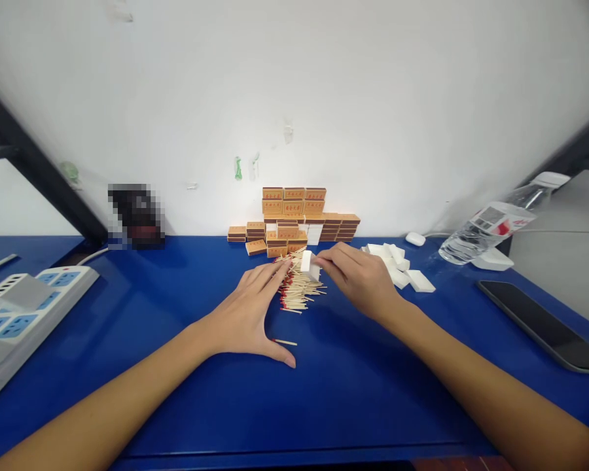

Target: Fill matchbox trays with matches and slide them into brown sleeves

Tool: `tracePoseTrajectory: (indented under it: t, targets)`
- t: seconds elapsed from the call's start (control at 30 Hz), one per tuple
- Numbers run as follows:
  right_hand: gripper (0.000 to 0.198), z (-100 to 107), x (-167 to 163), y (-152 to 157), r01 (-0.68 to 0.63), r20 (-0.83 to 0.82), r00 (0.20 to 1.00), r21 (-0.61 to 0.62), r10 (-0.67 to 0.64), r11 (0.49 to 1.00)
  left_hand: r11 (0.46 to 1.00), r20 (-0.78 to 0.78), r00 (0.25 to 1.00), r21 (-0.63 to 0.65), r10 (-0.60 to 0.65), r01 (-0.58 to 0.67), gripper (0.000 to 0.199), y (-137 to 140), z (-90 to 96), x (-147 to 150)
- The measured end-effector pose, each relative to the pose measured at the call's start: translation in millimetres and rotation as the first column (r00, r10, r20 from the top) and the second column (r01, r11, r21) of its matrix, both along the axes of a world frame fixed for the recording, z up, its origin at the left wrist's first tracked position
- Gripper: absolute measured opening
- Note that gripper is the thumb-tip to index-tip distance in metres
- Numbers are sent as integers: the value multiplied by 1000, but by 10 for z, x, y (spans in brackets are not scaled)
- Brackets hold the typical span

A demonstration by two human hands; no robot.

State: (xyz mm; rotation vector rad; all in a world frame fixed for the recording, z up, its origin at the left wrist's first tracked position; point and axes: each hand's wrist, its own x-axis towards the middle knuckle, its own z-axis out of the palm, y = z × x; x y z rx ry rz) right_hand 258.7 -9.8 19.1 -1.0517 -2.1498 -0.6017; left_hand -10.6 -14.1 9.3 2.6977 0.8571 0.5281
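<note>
a small white box (307, 263) was tilted over a match pile (297, 292).
the pale sticks lay heaped, red heads (283, 303) mostly leftward; a lone match (287, 342) lay apart, nearer the front.

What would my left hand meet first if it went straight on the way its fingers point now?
Your left hand would probably meet the pile of matchsticks first, right in front of it, with the stacked matchboxes beyond. Exact depth is hard to judge from this view.
</note>
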Motion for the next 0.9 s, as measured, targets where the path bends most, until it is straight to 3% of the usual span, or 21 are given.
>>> tracePoseTrajectory:
  t: [0.17,0.23,0.3,0.33,0.5,0.6,0.7,0.77,0.83,0.9]
  targets:
    - [33,127,325,171,93,123,990,-257,-63,962,998,21,998,25,53,-53,130,-13,-37,55]
    - [28,237,569,228,195,209,971,-422,-115,885,995,40,997,72,63,-65,122,6,-56,79]
    - [25,327,834,271,381,251,924,-540,-289,750,990,51,998,134,42,-49,117,48,-78,100]
    - [25,350,955,288,420,265,907,-564,-326,711,985,52,998,169,30,-38,116,78,-90,110]
    - [21,264,1267,356,462,298,885,-651,-357,602,941,42,999,337,-6,-8,110,222,-124,175]
    - [22,232,1205,341,487,297,871,-629,-392,606,922,54,999,386,1,-22,109,273,-89,182]
    - [25,290,1002,244,466,279,884,-597,-375,654,946,146,987,303,74,-116,103,379,-33,78]
    - [25,334,823,156,393,241,919,-592,-311,704,947,235,949,194,211,-258,81,518,-19,-66]
    - [24,350,651,82,331,200,944,-573,-264,749,912,273,902,148,335,-384,51,697,-40,-235]
    - [22,335,524,45,316,191,949,-543,-252,778,887,253,880,129,402,-442,39,873,-90,-377]
